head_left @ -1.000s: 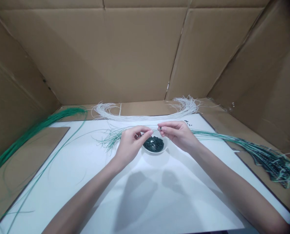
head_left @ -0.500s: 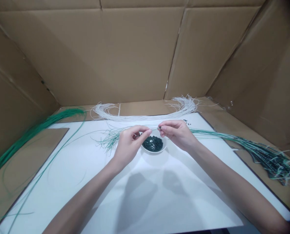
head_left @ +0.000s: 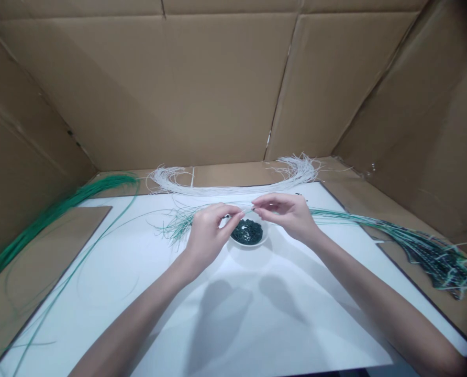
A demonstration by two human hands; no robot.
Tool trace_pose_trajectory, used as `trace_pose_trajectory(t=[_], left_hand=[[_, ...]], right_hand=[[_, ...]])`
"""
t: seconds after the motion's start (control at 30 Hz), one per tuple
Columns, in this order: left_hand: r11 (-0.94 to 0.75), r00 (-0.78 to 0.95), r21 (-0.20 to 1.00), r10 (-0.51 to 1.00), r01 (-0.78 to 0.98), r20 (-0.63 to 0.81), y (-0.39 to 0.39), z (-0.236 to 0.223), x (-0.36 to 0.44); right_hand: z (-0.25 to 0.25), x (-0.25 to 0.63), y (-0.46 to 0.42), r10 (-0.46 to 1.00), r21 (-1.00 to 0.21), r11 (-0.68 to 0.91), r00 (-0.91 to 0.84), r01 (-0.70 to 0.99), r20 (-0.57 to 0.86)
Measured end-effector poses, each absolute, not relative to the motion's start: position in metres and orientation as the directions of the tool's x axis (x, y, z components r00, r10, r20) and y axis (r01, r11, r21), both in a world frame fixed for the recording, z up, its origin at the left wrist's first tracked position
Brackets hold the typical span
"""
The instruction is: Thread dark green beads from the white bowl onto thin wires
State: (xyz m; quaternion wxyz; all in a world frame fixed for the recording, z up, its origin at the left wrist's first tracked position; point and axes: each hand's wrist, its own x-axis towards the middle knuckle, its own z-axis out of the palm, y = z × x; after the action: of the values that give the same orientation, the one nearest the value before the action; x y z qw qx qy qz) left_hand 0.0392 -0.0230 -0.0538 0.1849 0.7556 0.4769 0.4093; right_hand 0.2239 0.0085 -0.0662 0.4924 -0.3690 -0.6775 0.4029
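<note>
Above a small white bowl (head_left: 265, 238) of dark green beads (head_left: 247, 233), my two hands face each other with their fingertips close together. Thumb and index finger of my left hand (head_left: 207, 233) pinch a thin cord (head_left: 247, 211), whose pale end points toward the other hand. Between the fingertips of my right hand (head_left: 288, 214) sits a tiny dark bead (head_left: 253, 208), at the cord's tip; whether the cord passes through it is too small to tell. Behind the hands lies a bundle of green cords (head_left: 335, 213), its loose ends (head_left: 178, 222) fanned out to the left.
White cords (head_left: 233, 189) curve along the back of the white board (head_left: 147, 293). Long green cords (head_left: 60, 222) run down the left side. Strung dark beads (head_left: 437, 262) lie at the right. A few loose beads (head_left: 302, 197) rest behind my right hand. Cardboard walls (head_left: 225, 84) enclose the area.
My right hand's fingertips have shifted slightly left, bringing the bead up to the cord's end. My left hand has barely moved.
</note>
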Motion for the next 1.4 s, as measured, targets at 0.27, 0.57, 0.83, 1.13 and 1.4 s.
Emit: trace_pose_trajectory(t=[0.27,0.57,0.83,1.13,1.4], left_hand=[[-0.569,0.293,0.531,0.805,0.627,0.517,-0.0211,-0.0591,0.0391],[-0.578,0.305,0.518,0.798,0.63,0.519,-0.0221,-0.0593,0.0397],[-0.604,0.305,0.497,0.773,0.624,0.556,-0.0213,-0.0597,0.0394],[-0.581,0.298,0.537,0.798,0.611,0.524,-0.0217,-0.0609,0.0415],[-0.375,0.178,0.839,0.927,0.394,0.331,-0.0185,-0.0587,0.0407]], right_hand=[[-0.069,0.2204,0.0027,0.837,-0.837,0.525,-0.27,0.154,0.475],[-0.0701,0.2164,-0.0003,0.855,-0.865,0.493,-0.237,0.098,0.46],[-0.0728,0.2165,0.0012,0.857,-0.869,0.491,-0.22,0.069,0.466],[-0.0725,0.2173,-0.0006,0.784,-0.747,0.618,-0.27,0.245,0.559],[-0.0714,0.2181,0.0018,0.852,-0.827,0.523,-0.154,0.207,0.5]])
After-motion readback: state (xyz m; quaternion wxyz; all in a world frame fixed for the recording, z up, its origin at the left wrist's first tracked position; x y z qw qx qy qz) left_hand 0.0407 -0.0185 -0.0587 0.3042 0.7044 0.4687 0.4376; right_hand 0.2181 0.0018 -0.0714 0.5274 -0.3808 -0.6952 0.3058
